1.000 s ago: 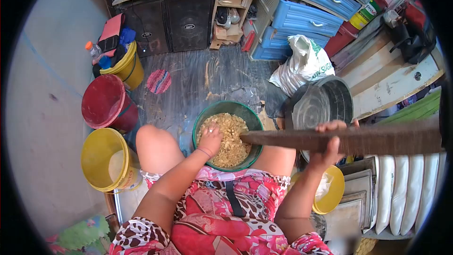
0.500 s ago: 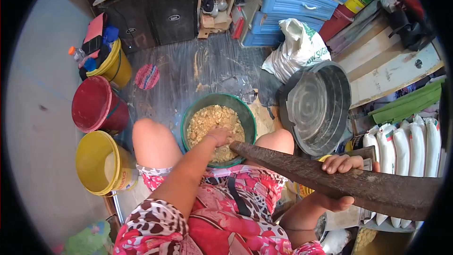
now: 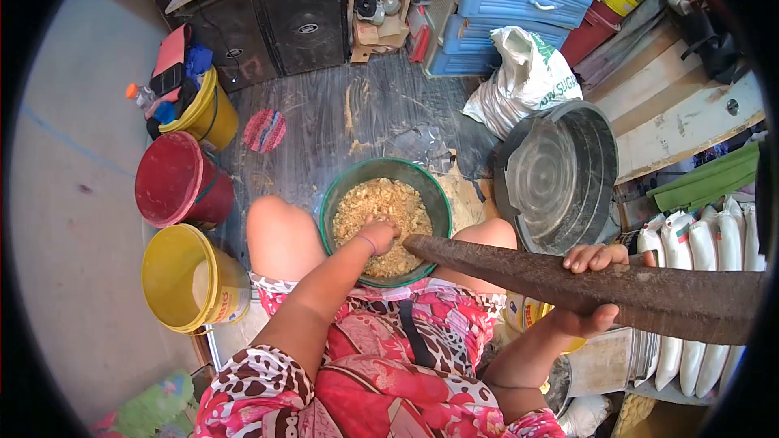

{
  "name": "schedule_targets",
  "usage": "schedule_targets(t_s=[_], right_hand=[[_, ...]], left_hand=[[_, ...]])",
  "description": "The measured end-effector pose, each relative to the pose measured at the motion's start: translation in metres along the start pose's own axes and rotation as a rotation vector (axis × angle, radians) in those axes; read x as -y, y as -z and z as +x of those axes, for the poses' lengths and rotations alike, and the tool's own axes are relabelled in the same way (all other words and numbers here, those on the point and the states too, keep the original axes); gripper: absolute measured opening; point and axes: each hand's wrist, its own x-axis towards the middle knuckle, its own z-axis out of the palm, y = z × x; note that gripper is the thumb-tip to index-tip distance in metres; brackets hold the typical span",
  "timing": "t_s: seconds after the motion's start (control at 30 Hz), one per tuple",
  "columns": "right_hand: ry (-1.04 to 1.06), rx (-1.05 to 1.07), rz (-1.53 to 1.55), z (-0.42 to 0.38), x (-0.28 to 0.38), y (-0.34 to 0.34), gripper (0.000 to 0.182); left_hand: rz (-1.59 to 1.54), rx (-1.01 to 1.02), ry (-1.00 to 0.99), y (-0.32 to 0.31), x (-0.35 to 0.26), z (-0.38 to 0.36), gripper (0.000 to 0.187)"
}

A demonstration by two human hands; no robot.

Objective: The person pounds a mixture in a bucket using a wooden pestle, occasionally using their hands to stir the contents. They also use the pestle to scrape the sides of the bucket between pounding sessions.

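A green-rimmed basin [image 3: 445, 203] stands on the floor between my knees, with a crumbly yellowish mixture [image 3: 402, 203] in it. My left hand [image 3: 379, 234] is down in the mixture, fingers curled and partly buried. From the right, a long dark wooden plank [image 3: 495, 264] reaches across; its narrow end is over the basin's near right side, close to my left hand. My right hand [image 3: 596, 288] grips the plank at its wider part, fingers over the upper edge and thumb at the lower edge.
At left stand a red bucket [image 3: 169, 178], an open yellow bucket [image 3: 176, 276] and a filled yellow bucket [image 3: 215, 118]. A large black tub [image 3: 556, 182] and a white sack [image 3: 523, 73] are at right. Several white packed bags [image 3: 673, 349] line the right side.
The view has shifted slightly, moving most things a little to the right in it. My left hand's fingers look more curled in the mixture. The plank's wide end sits higher in the view.
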Motion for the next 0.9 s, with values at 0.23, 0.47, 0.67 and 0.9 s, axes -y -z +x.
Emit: schedule_targets(t_s=[0.23, 0.47, 0.67, 0.9], right_hand=[[-0.030, -0.008, 0.026, 0.000, -0.007, -0.010, 0.089], [-0.076, 0.027, 0.083, -0.004, -0.013, -0.024, 0.090], [-0.058, -0.019, -0.006, -0.012, -0.010, -0.045, 0.097], [0.001, 0.124, 0.008, 0.061, 0.036, -0.060, 0.077]], left_hand=[[-0.353, -0.315, 0.127, 0.000, 0.016, -0.001, 0.024], [-1.632, -0.204, 0.247, 0.015, 0.029, -0.019, 0.026], [-0.611, -0.706, 0.194, 0.020, 0.020, -0.045, 0.023], [-0.084, -0.933, 0.343, 0.059, 0.017, -0.081, 0.017]])
